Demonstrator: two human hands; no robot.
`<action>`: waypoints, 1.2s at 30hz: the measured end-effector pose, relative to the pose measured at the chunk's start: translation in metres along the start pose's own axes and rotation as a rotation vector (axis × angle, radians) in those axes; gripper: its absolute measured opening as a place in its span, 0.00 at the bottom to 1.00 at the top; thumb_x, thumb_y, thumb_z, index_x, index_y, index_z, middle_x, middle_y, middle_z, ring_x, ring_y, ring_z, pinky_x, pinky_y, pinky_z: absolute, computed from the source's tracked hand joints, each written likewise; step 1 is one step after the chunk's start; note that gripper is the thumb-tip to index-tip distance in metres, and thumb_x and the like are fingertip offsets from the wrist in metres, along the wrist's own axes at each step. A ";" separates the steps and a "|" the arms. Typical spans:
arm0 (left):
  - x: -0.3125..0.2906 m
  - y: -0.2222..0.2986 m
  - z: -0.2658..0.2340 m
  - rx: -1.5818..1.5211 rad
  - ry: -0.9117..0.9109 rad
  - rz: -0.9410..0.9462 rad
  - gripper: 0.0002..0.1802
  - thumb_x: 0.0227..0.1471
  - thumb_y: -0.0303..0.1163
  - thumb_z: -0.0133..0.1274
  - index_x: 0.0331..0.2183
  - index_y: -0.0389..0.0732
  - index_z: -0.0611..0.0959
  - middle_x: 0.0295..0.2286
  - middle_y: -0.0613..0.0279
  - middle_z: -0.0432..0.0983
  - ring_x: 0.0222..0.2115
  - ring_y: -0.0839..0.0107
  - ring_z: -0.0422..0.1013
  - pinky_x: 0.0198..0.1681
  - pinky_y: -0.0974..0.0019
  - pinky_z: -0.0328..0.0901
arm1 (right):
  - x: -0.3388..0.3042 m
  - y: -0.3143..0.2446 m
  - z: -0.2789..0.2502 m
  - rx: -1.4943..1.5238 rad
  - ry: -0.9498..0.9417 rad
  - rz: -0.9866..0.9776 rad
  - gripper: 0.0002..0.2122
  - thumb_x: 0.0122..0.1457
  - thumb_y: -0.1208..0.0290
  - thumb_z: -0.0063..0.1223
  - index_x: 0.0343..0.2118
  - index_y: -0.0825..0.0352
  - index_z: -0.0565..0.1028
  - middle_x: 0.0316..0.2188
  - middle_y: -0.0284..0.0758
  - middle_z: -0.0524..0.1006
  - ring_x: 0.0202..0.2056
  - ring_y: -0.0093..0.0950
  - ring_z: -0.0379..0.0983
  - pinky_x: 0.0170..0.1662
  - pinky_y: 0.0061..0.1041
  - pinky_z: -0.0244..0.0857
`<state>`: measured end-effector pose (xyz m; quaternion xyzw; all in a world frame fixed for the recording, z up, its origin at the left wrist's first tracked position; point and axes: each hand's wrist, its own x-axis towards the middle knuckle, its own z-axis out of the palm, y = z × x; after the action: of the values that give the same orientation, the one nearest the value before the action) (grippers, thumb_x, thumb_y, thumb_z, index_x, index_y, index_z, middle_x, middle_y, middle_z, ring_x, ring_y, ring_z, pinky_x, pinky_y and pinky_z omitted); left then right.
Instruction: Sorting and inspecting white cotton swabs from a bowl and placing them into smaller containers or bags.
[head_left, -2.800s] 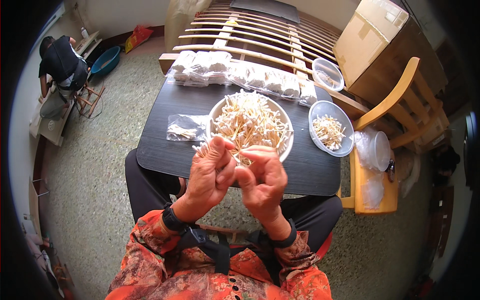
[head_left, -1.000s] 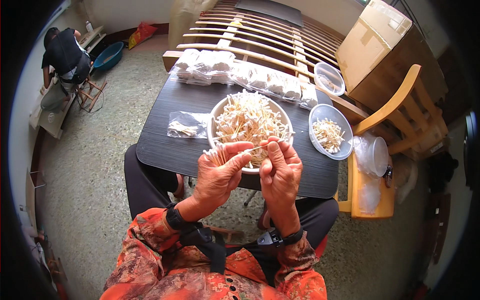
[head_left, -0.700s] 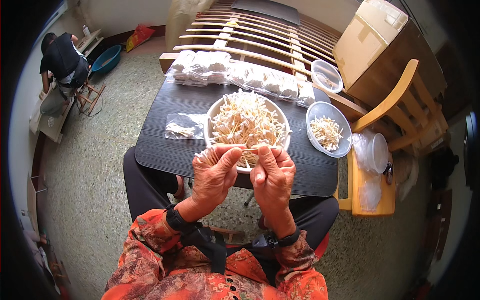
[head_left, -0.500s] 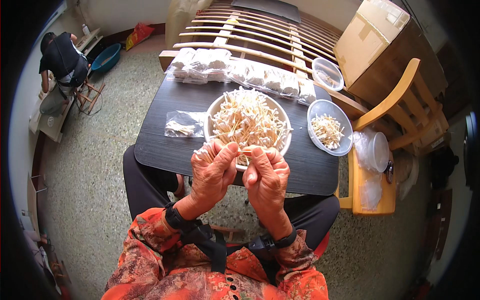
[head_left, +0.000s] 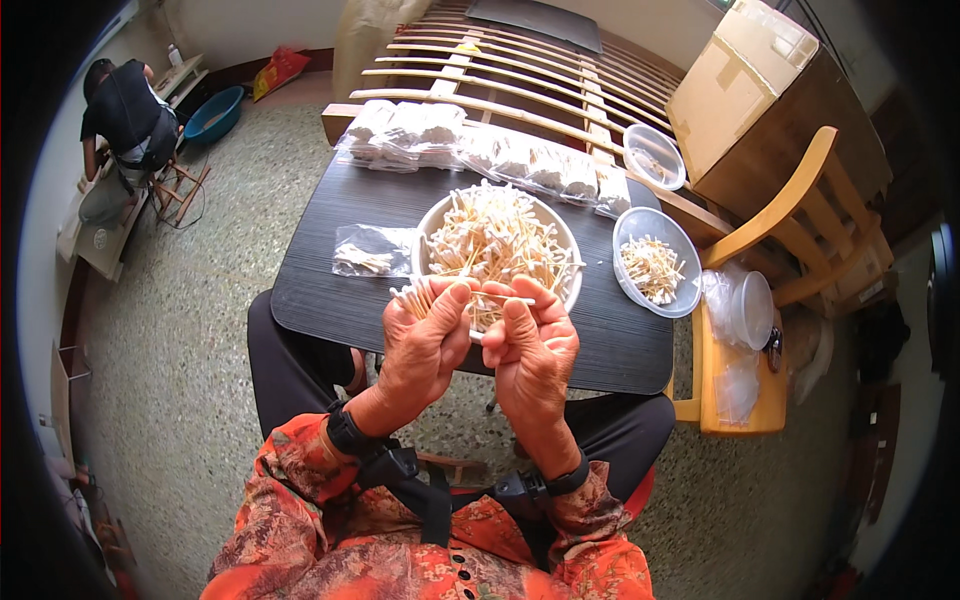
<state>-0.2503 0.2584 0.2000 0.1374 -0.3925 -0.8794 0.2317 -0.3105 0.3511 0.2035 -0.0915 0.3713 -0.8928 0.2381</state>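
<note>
My left hand (head_left: 425,338) is closed around a small bundle of cotton swabs (head_left: 408,294), their white tips sticking out to the left. A single cotton swab (head_left: 515,299) lies between the thumb and fingertips of my right hand (head_left: 535,362), tilted slightly, its left end close to my left fingers. Both hands are over the near rim of a white bowl (head_left: 573,241), which is heaped with loose cotton swabs (head_left: 490,235). Left of the bowl, a clear plastic bag (head_left: 362,258) with a few swabs lies flat on the dark table (head_left: 325,210).
Filled clear bags (head_left: 408,130) line the table's far edge. A translucent bowl (head_left: 648,221) of swabs stands at the right, by a wooden chair (head_left: 790,225) carrying plastic tubs and bags. Behind are a slatted frame (head_left: 520,75) and a cardboard box (head_left: 735,85). Another person (head_left: 125,115) sits far left.
My right fingers have spread apart a little, and the single swab shows more clearly at their tips. The left hand keeps its bundle in nearly the same place.
</note>
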 end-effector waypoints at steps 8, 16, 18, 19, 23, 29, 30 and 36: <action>-0.002 -0.005 -0.001 -0.022 -0.004 0.036 0.07 0.53 0.29 0.50 0.33 0.35 0.75 0.14 0.69 0.67 0.11 0.86 0.57 0.12 0.80 0.52 | 0.000 0.003 -0.006 -0.029 0.025 -0.021 0.08 0.58 0.73 0.47 0.35 0.73 0.70 0.32 0.44 0.76 0.22 0.24 0.74 0.18 0.16 0.65; -0.008 -0.007 0.007 0.135 -0.006 0.179 0.05 0.51 0.25 0.51 0.29 0.33 0.72 0.28 0.50 0.77 0.18 0.81 0.67 0.15 0.79 0.61 | -0.006 0.010 -0.003 -0.054 0.027 0.082 0.13 0.60 0.65 0.45 0.27 0.72 0.71 0.15 0.34 0.72 0.11 0.18 0.64 0.13 0.14 0.58; -0.011 -0.004 0.010 0.098 0.009 0.143 0.05 0.50 0.24 0.51 0.28 0.34 0.72 0.27 0.51 0.77 0.15 0.83 0.65 0.13 0.80 0.58 | -0.007 0.010 -0.004 -0.029 0.025 0.098 0.13 0.59 0.66 0.46 0.28 0.73 0.70 0.14 0.34 0.71 0.11 0.18 0.63 0.13 0.15 0.59; -0.010 -0.004 0.010 0.098 0.010 0.145 0.05 0.50 0.24 0.51 0.28 0.34 0.72 0.27 0.51 0.77 0.15 0.83 0.65 0.13 0.80 0.58 | -0.006 0.009 -0.004 -0.005 0.026 0.112 0.12 0.59 0.67 0.47 0.28 0.73 0.69 0.13 0.34 0.70 0.11 0.19 0.63 0.14 0.16 0.60; -0.008 -0.003 0.008 0.104 0.016 0.092 0.07 0.52 0.28 0.50 0.31 0.34 0.74 0.16 0.62 0.71 0.10 0.85 0.57 0.11 0.79 0.52 | -0.006 0.007 -0.004 -0.032 -0.022 0.084 0.12 0.59 0.67 0.46 0.28 0.74 0.69 0.12 0.32 0.68 0.10 0.18 0.61 0.13 0.15 0.59; -0.003 -0.004 0.002 -0.102 -0.119 -0.082 0.15 0.55 0.37 0.47 0.34 0.33 0.75 0.10 0.72 0.58 0.08 0.84 0.53 0.09 0.78 0.49 | -0.015 -0.002 0.013 -0.292 0.003 -0.135 0.08 0.60 0.73 0.44 0.30 0.74 0.69 0.25 0.38 0.73 0.12 0.15 0.62 0.13 0.14 0.58; -0.003 -0.004 0.004 -0.156 -0.120 -0.100 0.15 0.55 0.39 0.47 0.34 0.34 0.75 0.10 0.72 0.57 0.08 0.83 0.53 0.10 0.78 0.49 | -0.015 -0.002 0.009 -0.367 -0.040 -0.189 0.04 0.58 0.77 0.45 0.30 0.73 0.69 0.32 0.39 0.73 0.15 0.16 0.64 0.15 0.14 0.59; -0.002 -0.003 0.002 -0.317 -0.065 -0.204 0.15 0.57 0.42 0.43 0.30 0.39 0.74 0.12 0.74 0.54 0.09 0.83 0.52 0.11 0.78 0.48 | 0.001 0.010 -0.005 -1.007 -0.160 -0.746 0.03 0.52 0.79 0.52 0.30 0.70 0.71 0.34 0.39 0.73 0.20 0.18 0.68 0.24 0.19 0.64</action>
<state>-0.2502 0.2620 0.1993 0.1097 -0.2403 -0.9532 0.1474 -0.3098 0.3475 0.1928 -0.3823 0.6702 -0.6218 -0.1344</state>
